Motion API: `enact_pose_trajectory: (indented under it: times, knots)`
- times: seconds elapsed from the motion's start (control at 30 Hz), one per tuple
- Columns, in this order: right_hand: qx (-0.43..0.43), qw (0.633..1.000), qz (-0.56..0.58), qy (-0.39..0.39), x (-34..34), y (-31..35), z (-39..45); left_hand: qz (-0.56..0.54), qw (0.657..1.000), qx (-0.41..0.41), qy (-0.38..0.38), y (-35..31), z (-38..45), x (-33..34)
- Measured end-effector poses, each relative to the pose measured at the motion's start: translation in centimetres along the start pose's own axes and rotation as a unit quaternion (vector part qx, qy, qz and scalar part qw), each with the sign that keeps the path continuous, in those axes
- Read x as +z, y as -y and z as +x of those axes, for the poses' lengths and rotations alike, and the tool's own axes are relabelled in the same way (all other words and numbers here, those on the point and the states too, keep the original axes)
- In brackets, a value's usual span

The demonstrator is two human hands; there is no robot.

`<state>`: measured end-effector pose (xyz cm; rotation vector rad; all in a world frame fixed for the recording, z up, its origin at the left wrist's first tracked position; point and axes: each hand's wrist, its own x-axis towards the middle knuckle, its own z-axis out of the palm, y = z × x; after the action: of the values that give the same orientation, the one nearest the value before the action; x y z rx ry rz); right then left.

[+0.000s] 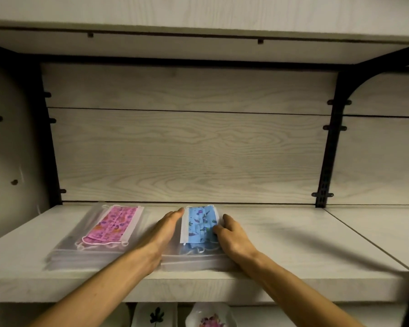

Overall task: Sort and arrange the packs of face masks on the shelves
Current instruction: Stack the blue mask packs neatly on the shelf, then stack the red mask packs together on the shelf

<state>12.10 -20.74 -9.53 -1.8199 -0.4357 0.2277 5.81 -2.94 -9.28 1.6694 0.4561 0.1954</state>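
Observation:
Two stacks of clear-bagged face masks lie on the pale wood shelf (293, 244). The pink patterned pack (113, 225) tops the left stack. The blue patterned pack (198, 226) tops the stack at the middle. My left hand (163, 232) lies flat with straight fingers against the left side of the blue stack. My right hand (232, 237) rests on the right side of that stack, thumb lying on the top pack, fingers bent along its edge.
The shelf continues to the right past a seam (354, 234). Black brackets (326, 161) stand at the back corners. An upper shelf (198, 17) hangs overhead. Below the front edge, white dishes (208, 315) with printed patterns show.

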Motion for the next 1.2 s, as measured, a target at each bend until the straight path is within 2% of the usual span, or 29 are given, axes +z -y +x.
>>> enact_pose_trajectory:
  times: [0.4,0.47,0.57,0.67,0.83,0.93,1.07,1.2]
  knots:
    - [0.005,0.997,-0.033,-0.07,-0.4,0.3,-0.9,-0.029,0.999,0.04,-0.022,-1.3,-1.6,0.5]
    - [-0.018,0.992,-0.074,-0.096,-1.2,0.6,-1.5,0.004,0.997,0.078,-0.019,-1.9,-2.3,0.3]
    - [-0.069,0.971,-0.2,-0.111,-3.5,0.7,-3.1,0.121,0.982,0.144,-0.024,-3.2,-2.9,0.1]
    - [-0.096,0.934,-0.329,-0.098,-6.9,-0.2,-5.5,0.245,0.949,0.196,-0.026,-4.1,-4.2,1.8]
    - [-0.097,0.895,-0.428,-0.076,-14.2,-2.2,-11.7,0.449,0.861,0.238,-0.005,-3.8,-9.0,8.9]
    - [-0.117,0.888,-0.442,-0.047,-19.5,-4.0,-17.1,0.489,0.827,0.273,0.045,-3.2,-13.7,14.8]
    - [-0.138,0.859,-0.491,-0.048,-27.1,-7.2,-24.7,0.545,0.756,0.342,0.117,-2.2,-19.5,23.7]
    - [-0.075,0.857,-0.503,-0.085,-35.6,-10.5,-31.0,0.555,0.706,0.398,0.19,-2.2,-24.3,33.4]
